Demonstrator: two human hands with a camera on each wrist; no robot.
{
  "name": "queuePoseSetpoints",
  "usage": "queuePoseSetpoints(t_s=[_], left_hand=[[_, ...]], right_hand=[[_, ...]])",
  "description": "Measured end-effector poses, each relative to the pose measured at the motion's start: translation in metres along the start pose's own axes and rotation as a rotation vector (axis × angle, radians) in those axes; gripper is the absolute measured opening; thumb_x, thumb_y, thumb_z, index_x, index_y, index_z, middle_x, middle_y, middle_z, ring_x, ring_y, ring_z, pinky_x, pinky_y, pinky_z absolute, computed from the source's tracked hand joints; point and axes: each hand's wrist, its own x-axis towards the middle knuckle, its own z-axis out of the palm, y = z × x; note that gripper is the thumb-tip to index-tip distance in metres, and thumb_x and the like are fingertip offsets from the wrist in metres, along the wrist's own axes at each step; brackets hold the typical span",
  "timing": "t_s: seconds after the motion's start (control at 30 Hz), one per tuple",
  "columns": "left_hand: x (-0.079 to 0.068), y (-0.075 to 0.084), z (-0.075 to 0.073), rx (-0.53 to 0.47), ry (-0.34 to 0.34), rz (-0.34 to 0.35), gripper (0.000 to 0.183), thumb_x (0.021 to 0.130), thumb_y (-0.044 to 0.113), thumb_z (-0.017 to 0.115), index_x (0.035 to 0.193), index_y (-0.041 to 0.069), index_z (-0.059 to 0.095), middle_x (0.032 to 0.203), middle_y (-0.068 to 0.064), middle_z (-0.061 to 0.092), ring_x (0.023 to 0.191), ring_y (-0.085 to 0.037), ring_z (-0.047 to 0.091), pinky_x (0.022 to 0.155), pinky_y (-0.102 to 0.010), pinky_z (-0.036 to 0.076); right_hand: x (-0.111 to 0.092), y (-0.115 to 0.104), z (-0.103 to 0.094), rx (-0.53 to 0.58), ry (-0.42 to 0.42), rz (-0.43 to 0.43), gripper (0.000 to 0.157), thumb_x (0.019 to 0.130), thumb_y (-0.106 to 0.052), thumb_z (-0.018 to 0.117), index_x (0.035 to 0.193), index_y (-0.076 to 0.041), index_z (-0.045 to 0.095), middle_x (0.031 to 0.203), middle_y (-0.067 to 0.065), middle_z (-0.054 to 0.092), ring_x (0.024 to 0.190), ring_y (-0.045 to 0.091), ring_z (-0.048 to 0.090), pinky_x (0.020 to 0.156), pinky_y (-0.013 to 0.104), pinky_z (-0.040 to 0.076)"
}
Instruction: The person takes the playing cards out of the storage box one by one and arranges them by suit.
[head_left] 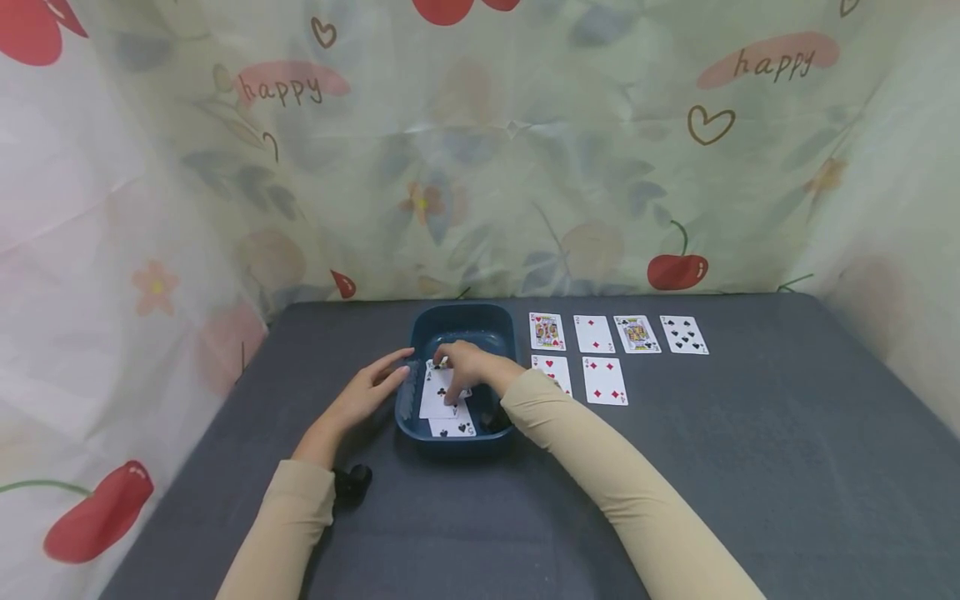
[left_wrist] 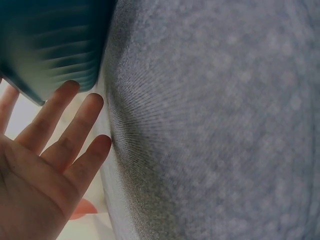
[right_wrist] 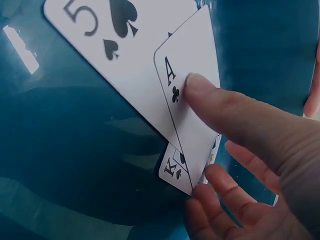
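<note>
A dark blue plastic tub [head_left: 408, 425] holds a few playing cards. Inside it, my right hand [head_left: 474, 367] pinches the ace of clubs [right_wrist: 200, 52], thumb on its face and fingers at its edge. Under the ace lie a five of spades [right_wrist: 90, 35] and a king of spades [right_wrist: 169, 172], both partly covered. My left hand [head_left: 365, 392] is beside the tub's left wall, fingers spread and fairly straight, fingertips at the rim. In the left wrist view that hand's palm [left_wrist: 30, 185] shows, holding nothing.
Right of the tub, face-up cards lie in two rows: a king [head_left: 547, 332], a two of diamonds [head_left: 594, 334], another king [head_left: 637, 334] and a spade card [head_left: 684, 335] behind; a heart card [head_left: 552, 372], partly behind my sleeve, and a four of diamonds [head_left: 604, 382] in front.
</note>
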Motion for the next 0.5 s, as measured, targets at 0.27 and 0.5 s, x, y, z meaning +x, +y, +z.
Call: queuePoseSetpoints(t_s=[0.27,0.5], left_hand=[[0.0007,-0.0008,0.0004,0.004,0.003,-0.018,0.051,0.097,0.045,0.042,0.144,0.026,0.035,0.151,-0.014,0.032,0.135,-0.038,0.038,0.107,-0.058,0.032],[-0.0049,0.0088,-0.0008,-0.005,-0.004,-0.025,0.051,0.098,0.041,0.042,0.145,0.022,0.033,0.152,-0.015,0.030,0.136,-0.038,0.036,0.107,-0.059,0.030]], right_hand=[[-0.0016,-0.0006,-0.0004,-0.006,0.007,0.044,0.064,0.069,-0.019,0.082,0.124,-0.010,0.051,0.127,0.012,0.055,0.119,0.026,0.051,0.102,0.037,0.041],[-0.0017,-0.0012,-0.0003,-0.003,0.019,0.079,0.062,0.068,-0.019,0.083,0.120,-0.011,0.050,0.124,0.013,0.055,0.114,0.025,0.051,0.100,0.037,0.042]])
